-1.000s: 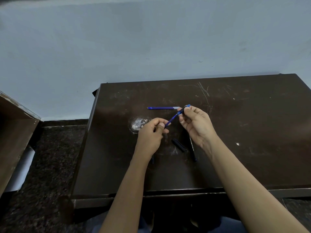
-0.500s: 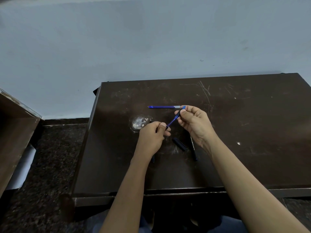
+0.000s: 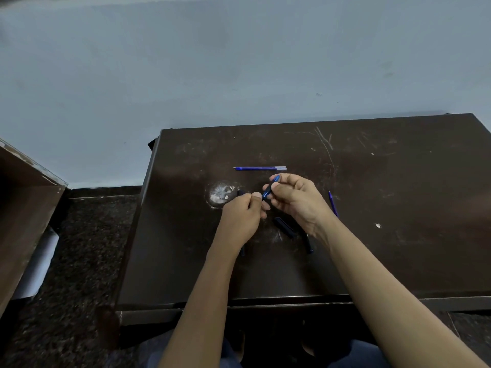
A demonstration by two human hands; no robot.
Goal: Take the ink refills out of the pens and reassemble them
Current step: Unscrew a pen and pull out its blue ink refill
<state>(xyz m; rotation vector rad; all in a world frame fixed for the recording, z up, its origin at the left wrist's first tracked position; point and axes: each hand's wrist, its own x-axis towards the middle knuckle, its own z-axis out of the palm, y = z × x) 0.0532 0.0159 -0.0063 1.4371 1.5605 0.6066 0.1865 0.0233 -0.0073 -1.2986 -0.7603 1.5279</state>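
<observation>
Both hands, left (image 3: 240,216) and right (image 3: 297,200), pinch one slim blue plastic pen (image 3: 269,189) mid-frame, grip closed on it. One thin blue refill (image 3: 259,168) lies out above on the dark bench (image 3: 398,208); reassembly, I judge, remains.

Both bare forearms reach forward from the near edge of the desk (image 3: 398,208) and meet above its middle. The left hand (image 3: 240,217) is curled into a loose fist, back of the hand up, thumb pressed against the forefinger. The right hand (image 3: 297,197) sits just beside it, fingers bent inward, pinching a blue pen (image 3: 269,188) that tilts between the two hands.
</observation>
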